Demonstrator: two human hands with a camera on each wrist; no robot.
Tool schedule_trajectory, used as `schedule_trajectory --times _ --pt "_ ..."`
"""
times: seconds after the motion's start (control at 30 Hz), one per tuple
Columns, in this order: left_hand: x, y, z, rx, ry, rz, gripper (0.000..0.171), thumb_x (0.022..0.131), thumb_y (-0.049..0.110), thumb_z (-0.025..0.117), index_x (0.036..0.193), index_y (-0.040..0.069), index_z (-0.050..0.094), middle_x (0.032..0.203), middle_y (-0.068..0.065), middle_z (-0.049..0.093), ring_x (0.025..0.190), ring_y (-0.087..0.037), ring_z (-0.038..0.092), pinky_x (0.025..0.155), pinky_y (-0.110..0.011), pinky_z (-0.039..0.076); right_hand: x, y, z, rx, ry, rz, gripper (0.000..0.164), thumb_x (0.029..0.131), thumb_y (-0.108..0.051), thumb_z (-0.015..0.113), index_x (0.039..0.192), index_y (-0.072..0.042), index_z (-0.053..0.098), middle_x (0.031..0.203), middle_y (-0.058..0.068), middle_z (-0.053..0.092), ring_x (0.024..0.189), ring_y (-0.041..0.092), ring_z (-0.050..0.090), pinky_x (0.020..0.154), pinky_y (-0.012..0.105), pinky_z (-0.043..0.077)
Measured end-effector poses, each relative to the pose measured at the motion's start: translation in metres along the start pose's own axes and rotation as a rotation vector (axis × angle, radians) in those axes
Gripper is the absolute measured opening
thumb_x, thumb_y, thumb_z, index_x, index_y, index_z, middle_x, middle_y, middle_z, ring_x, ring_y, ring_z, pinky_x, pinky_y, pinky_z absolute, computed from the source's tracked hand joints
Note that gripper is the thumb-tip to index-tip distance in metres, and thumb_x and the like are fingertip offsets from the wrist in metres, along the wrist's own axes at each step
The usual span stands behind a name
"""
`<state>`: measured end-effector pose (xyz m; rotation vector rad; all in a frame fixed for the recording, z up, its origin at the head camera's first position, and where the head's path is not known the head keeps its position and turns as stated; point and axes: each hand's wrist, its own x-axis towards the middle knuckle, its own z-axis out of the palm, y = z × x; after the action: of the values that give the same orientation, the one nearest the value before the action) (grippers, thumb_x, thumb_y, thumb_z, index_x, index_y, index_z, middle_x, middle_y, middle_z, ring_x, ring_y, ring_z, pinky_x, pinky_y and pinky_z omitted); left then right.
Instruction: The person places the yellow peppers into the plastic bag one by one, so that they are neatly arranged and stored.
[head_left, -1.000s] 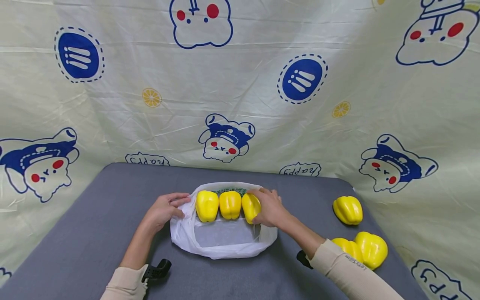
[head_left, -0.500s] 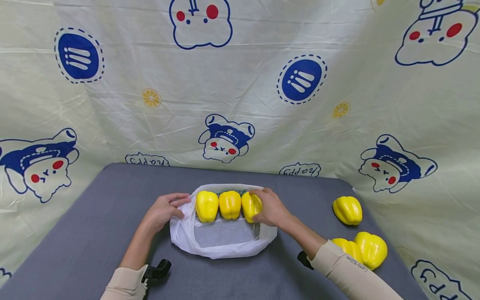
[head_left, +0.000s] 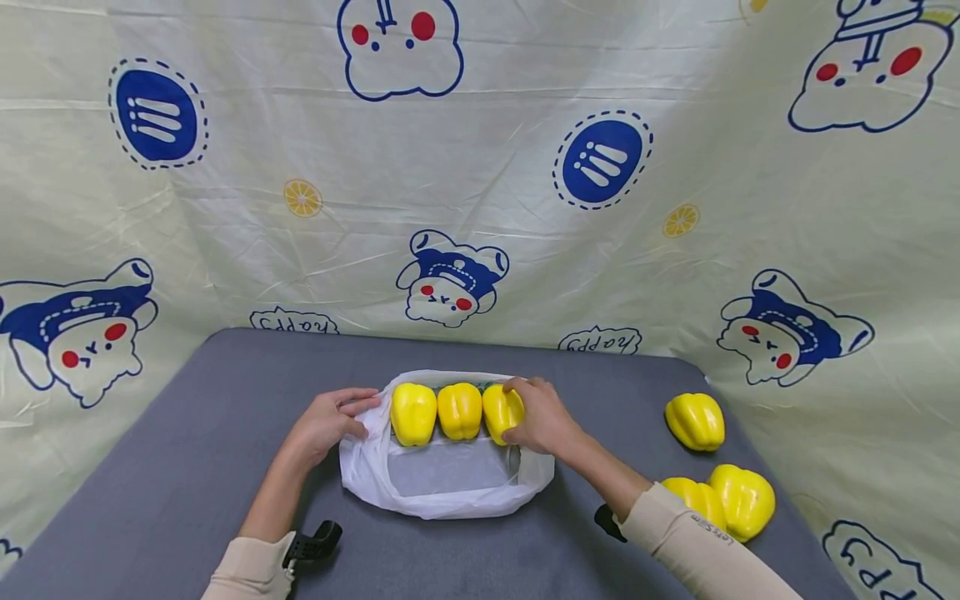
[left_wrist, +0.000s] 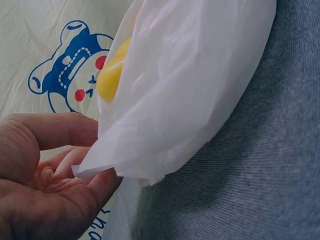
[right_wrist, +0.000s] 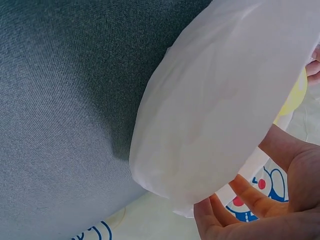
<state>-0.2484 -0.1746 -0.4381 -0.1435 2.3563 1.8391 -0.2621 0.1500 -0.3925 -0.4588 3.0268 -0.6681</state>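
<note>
Three yellow bell peppers stand in a row along the far side inside a white plastic bag (head_left: pixel 457 504), whose mouth is spread wide. My left hand (head_left: pixel 330 423) holds the bag's left side near the rim, beside the left bell pepper (head_left: pixel 413 414). The middle bell pepper (head_left: pixel 460 411) is untouched. My right hand (head_left: pixel 546 419) grips the right bell pepper (head_left: pixel 501 414), thumb in front and fingers behind. In the right wrist view, the thumb (right_wrist: pixel 282 145) reaches over the bag's rim while other fingertips lie by its outside.
On the table's right side lie three more yellow bell peppers: one bell pepper (head_left: pixel 695 422) farther back, and a front bell pepper (head_left: pixel 742 502) beside another (head_left: pixel 697 500) partly covered by the right sleeve (head_left: pixel 697 542). A printed curtain (head_left: pixel 480 167) hangs behind the grey table (head_left: pixel 247 400).
My right hand has shifted slightly right, and more of the right bell pepper shows. The bag's far rim has sunk a little, hiding most of the green print. My left hand stays put.
</note>
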Motion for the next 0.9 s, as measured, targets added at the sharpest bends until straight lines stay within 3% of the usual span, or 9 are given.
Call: schedule_trajectory --times 0.33,0.67,0.9 --pt "-0.0015 0.001 0.0005 0.004 0.001 -0.004 0.063 0.08 -0.014 0.064 0.141 0.002 0.058 0.136 -0.015 0.066 0.142 -0.036 0.047 0.104 -0.044 0.051 -0.0008 0.0028 0.0024 0.0 0.049 -0.004 0.065 0.069 -0.013 0.091 0.128 -0.009 0.065 0.12 0.02 0.058 0.11 0.034 0.053 0.093 0.055 0.053" --pt "-0.002 0.0006 0.0001 -0.002 0.004 -0.004 0.063 0.08 -0.014 0.064 0.141 0.002 0.057 0.136 -0.015 0.066 0.143 -0.036 0.046 0.104 -0.044 0.051 -0.0007 0.0008 -0.0027 -0.027 0.012 0.001 0.057 0.077 -0.014 0.084 0.131 -0.007 0.065 0.12 0.02 0.059 0.106 0.033 0.056 0.091 0.052 0.054" --pt "-0.0019 0.0002 -0.0004 0.001 0.0 0.002 0.063 0.08 -0.014 0.064 0.141 0.002 0.057 0.136 -0.015 0.066 0.143 -0.035 0.047 0.105 -0.045 0.05 -0.0001 0.0008 -0.0014 -0.006 0.029 0.012 0.056 0.076 -0.007 0.082 0.13 -0.007 0.065 0.12 0.018 0.06 0.107 0.032 0.057 0.092 0.052 0.054"
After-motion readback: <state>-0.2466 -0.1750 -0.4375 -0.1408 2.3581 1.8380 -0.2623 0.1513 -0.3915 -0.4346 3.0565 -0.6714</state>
